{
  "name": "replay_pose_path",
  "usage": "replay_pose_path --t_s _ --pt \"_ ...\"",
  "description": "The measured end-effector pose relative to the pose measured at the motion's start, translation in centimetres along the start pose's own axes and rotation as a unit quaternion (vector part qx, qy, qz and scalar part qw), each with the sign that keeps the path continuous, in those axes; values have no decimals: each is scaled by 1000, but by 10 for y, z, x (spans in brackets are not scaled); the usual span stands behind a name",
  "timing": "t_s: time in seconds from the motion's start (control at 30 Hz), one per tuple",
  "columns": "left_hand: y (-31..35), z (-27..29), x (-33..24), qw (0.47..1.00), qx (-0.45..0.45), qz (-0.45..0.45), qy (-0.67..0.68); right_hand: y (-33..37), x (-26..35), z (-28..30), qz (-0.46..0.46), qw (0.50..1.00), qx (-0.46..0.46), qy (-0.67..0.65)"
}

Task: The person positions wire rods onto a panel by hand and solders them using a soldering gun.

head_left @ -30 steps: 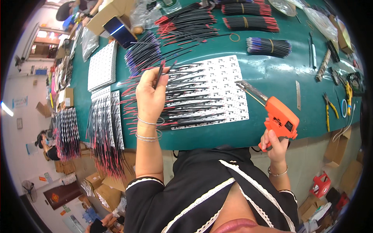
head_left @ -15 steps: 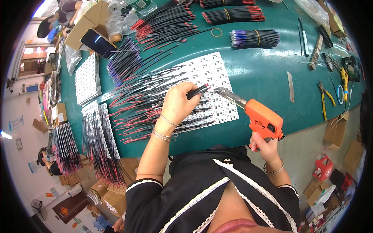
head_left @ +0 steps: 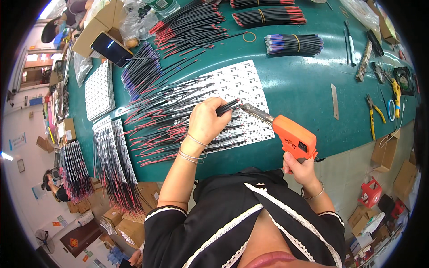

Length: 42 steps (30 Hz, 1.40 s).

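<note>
In my left hand (head_left: 206,119) is a small bunch of black wires (head_left: 229,106) with red ends, pinched over a white circuit board panel (head_left: 248,80). My right hand (head_left: 300,168) is closed round the handle of an orange soldering gun (head_left: 294,134). Its metal tip points left and meets, or nearly meets, the red ends of the held wires. Many black wires with red ends (head_left: 152,129) lie across the left part of the panel, some hidden under my left hand and wrist.
Bundled wires (head_left: 294,44) and loose wire piles (head_left: 192,27) lie at the back. Stacked panels (head_left: 99,90), wired panels (head_left: 114,152) and a phone (head_left: 110,49) are on the left. A steel ruler (head_left: 334,102), yellow-handled pliers (head_left: 374,111) and cutters (head_left: 379,72) lie on the right.
The soldering gun has moved left and slightly down, bringing its tip to the red wire ends. My left hand has shifted only slightly, still pinching the wires.
</note>
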<state>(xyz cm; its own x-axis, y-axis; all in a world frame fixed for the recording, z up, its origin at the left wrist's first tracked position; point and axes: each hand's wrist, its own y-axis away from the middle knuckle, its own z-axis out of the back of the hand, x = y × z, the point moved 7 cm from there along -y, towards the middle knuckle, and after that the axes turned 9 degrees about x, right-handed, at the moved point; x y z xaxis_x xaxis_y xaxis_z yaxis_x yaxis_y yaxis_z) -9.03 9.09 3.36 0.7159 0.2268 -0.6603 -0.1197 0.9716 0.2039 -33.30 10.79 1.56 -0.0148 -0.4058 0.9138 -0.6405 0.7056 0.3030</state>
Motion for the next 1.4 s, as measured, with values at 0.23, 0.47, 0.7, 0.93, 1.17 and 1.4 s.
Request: replay_pose_path --t_s 0.23,0.47,0.7,0.93,1.17,1.4 --pt "0 1 2 1000 7 -10 23 -1 5 -1 19 1000 -6 -5" --pt "0 0 2 1000 17 8 25 -2 3 0 9 1000 -1 -2" --pt "0 -1 2 1000 11 21 16 -4 3 -1 -3 1000 7 -1" --pt "0 -1 1 999 9 31 1 1 2 4 8 1000 -12 -4" --pt "-5 0 1 999 39 26 4 1 0 7 -4 1000 -10 -19" --pt "-16 -1 -1 990 140 15 25 3 -3 6 -15 999 -6 -30"
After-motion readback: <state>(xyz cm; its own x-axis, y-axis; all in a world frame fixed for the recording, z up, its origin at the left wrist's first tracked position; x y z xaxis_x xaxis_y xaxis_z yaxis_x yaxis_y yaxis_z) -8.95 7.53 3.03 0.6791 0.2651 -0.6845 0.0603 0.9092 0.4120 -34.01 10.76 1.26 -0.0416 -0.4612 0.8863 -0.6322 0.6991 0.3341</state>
